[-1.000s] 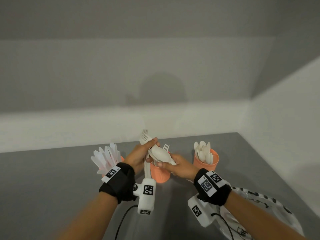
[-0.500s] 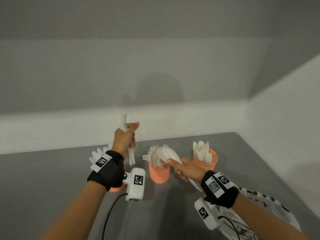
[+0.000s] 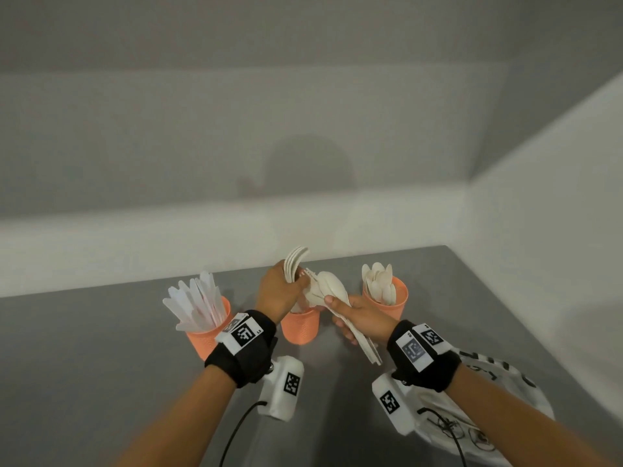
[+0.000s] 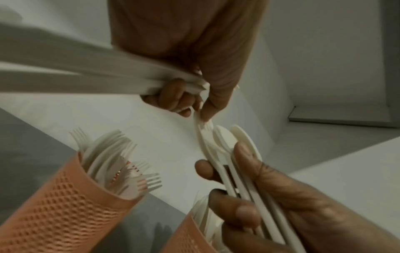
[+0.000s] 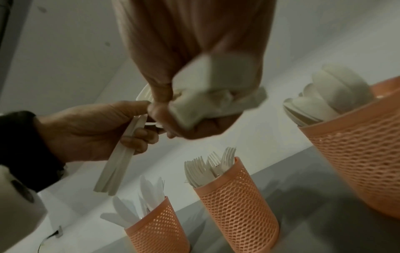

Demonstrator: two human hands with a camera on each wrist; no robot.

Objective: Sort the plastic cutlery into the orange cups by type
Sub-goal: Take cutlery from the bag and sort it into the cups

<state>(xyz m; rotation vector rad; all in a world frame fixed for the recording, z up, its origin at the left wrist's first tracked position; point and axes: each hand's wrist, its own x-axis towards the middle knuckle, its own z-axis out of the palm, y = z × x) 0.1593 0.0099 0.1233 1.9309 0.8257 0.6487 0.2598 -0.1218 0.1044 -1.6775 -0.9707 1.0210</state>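
Observation:
Three orange mesh cups stand in a row on the grey table: the knife cup [image 3: 209, 332] at left, the fork cup [image 3: 300, 328] in the middle, the spoon cup [image 3: 394, 301] at right. My left hand [image 3: 296, 281] grips several white forks [image 3: 293, 264] upright above the fork cup. Its thumb and a finger also pinch the tines of one fork [image 4: 202, 126] sticking out of the bundle beside it. My right hand [image 3: 333, 305] grips that bundle of spoons and forks [image 3: 332, 288] by the handles, heads pointing up and left. The two hands touch over the fork cup [image 5: 236, 196].
A white plastic bag [image 3: 488, 399] with black print lies at the near right under my right forearm. A black cable [image 3: 236, 433] trails from the left wrist camera. White walls close the table's far side and right side.
My left hand, raised over the knife cup half a second ago, has come down and right to the bundle. My right hand shifted slightly left toward the fork cup.

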